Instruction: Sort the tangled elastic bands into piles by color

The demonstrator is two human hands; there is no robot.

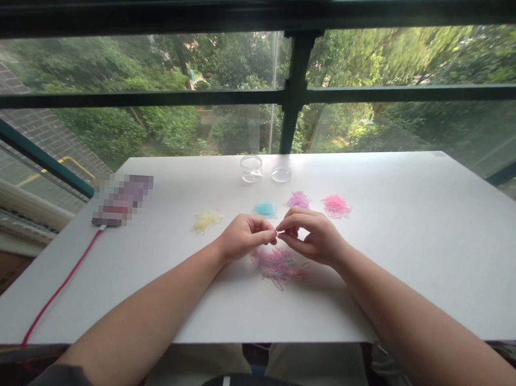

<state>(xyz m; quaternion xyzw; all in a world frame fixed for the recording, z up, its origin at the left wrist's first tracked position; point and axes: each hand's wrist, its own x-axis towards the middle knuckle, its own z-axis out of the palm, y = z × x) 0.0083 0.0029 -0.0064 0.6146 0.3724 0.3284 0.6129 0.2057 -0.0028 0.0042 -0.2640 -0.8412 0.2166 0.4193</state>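
Observation:
Both hands meet fingertip to fingertip over the middle of the table. My left hand (247, 236) is closed in a pinch, and my right hand (312, 234) pinches from the other side; whatever lies between the fingertips is too small to make out. Just below them spreads a mixed pile of thin pink, purple and blue strands (277, 265). Beyond the hands lie a blue pile (264, 209), a purple pile (298, 199) and a pink pile (336, 206). A pale yellow pile (207, 221) sits left of my left hand.
A clear round jar (251, 170) and a clear lid (281, 174) stand near the far edge of the white table (413, 226). At the left lies a blurred-out device (124, 200) with a red cable (64, 286). Windows rise behind the table.

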